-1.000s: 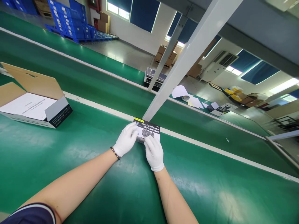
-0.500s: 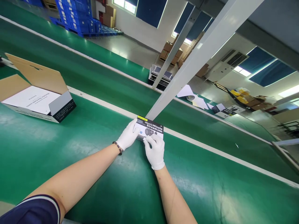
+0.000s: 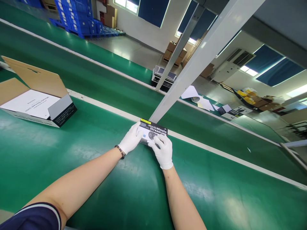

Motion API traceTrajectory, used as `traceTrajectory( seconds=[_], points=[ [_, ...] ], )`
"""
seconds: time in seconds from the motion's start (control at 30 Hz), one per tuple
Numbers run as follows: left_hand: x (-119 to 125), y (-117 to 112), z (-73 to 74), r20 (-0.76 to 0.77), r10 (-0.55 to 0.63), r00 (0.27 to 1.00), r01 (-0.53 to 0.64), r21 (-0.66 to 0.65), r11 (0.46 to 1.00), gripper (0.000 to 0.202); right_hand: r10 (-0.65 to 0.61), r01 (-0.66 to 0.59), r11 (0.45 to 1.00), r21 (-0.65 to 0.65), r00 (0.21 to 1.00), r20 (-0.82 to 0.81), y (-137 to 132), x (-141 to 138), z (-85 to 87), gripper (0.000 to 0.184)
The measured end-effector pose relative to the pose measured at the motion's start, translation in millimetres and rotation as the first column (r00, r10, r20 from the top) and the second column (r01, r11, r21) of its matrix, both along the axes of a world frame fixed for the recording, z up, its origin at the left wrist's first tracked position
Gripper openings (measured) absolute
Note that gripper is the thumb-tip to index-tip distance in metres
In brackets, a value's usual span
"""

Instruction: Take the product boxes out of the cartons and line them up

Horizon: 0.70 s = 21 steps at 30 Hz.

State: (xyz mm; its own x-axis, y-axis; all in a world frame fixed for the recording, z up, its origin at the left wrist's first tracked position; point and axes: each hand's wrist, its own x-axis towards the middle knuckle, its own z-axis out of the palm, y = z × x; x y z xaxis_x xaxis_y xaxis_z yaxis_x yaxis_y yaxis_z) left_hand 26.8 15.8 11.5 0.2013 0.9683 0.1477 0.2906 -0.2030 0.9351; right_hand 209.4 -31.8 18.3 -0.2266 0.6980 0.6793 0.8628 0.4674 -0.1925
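- Left hand (image 3: 130, 139), in a white glove, grips the left side of a small printed box (image 3: 151, 128), thumb on its upper face; a beaded bracelet (image 3: 119, 151) circles the wrist.
- Right hand (image 3: 163, 151), gloved alike, has bent fingers over the box's near right part; the fingertips are partly hidden, so I cannot tell whether they pinch it or only rest there.
- The box lies between the hands, its face reading "Minute Stream 1000", with a yellow strip at the far left corner; whether it touches the surface below is unclear.
- Under the arms spreads the green bench (image 3: 216, 179), with a pale strip (image 3: 107, 110) along its far side.
- On the bench to the left, well apart from the hands, stands an open carton (image 3: 35, 73), flaps raised, a white printed panel (image 3: 33, 103) inside.
- Beyond the box, a slanting white post (image 3: 203, 48) rises.
- Farther off are loose sheets (image 3: 190, 92) and stacked blue crates (image 3: 76, 19).
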Motion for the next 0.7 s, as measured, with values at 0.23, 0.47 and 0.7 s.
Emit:
traceTrajectory(
  seconds=[0.23, 0.47, 0.7],
  points=[
    [2, 1, 3.4, -0.026, 0.005, 1.000, -0.006, -0.021, 1.000, 0.054, -0.053, 0.053, 0.999, 0.001, 0.998, -0.021, 1, -7, -1.0, 0.026],
    [3, 3, -8.0, 0.002, 0.022, 1.000, -0.022, 0.020, 1.000, 0.055, -0.207, 0.199, 0.974, -0.108, 0.976, -0.067, -3, -16, 0.1, 0.026],
    [-3, 7, -9.6, 0.051, -0.130, 0.990, 0.125, 0.087, 0.988, 0.052, -0.180, 0.214, 0.937, -0.275, 0.973, 0.142, -5, -7, 36.0, 0.041]
  ],
)
